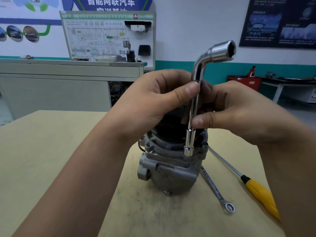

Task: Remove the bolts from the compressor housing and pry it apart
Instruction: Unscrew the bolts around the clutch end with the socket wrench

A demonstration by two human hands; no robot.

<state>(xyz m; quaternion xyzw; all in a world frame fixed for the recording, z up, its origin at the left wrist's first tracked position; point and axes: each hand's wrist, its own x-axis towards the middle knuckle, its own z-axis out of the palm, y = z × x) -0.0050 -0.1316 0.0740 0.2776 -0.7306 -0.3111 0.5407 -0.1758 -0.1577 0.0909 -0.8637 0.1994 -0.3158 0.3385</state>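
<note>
Compressor (171,173): stands upright on the table (51,159), mid-frame, just below both hands. Nothing clamps it, so force should run straight down the shaft or the body may tip.
Left hand (153,96): grips the L-wrench high on its shaft, thumb pressed to the near side. It serves best as the steadying hand, holding the shaft plumb.
Right hand (239,113): pinches the same shaft lower down, thumb just above the socket. It is well placed to twirl the shaft once the bolt runs free.
L-wrench (192,108): long leg upright, lower socket seated on the near flange, bent end pointing up and right. The socket should sit fully down and square before any turn, so the head is not rounded.
Screwdriver (256,187): yellow handle, lies right of the compressor, at hand for prying.
Spanner (213,189): lies between compressor and screwdriver, ring end nearest the camera.
Bolt (148,144): one head shows on the left flange, in place. The one under the socket is hidden.
</note>
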